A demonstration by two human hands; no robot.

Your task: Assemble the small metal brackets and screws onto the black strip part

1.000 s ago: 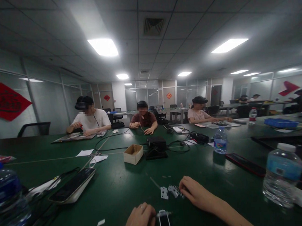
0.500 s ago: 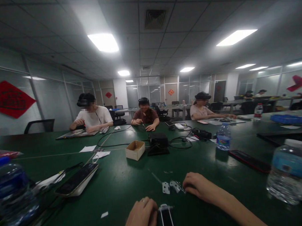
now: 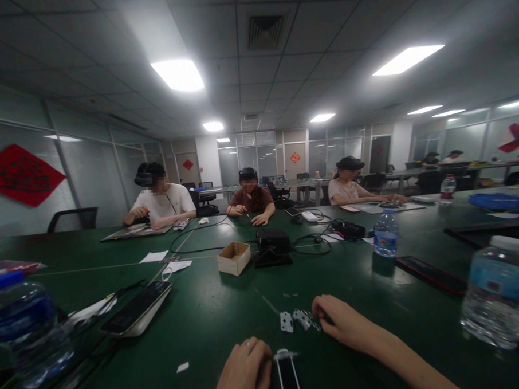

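Observation:
On the green table my left hand rests with its fingers curled down, just left of a white-edged object with a dark face at the bottom edge. Its fingertips are hidden, so what they hold cannot be told. My right hand lies farther forward, fingers bent, its fingertips at the right end of a small group of metal parts. A flat metal plate with holes lies left of another metal piece. Whether the right fingers pinch a small part is too small to tell.
Beyond the hands stand an open box and a black device with cables. Bottles flank the near table; a phone lies left. Three people sit across the table.
The whole view has shifted slightly to the right. Both hands keep nearly the same places beside the metal parts and the white-edged object.

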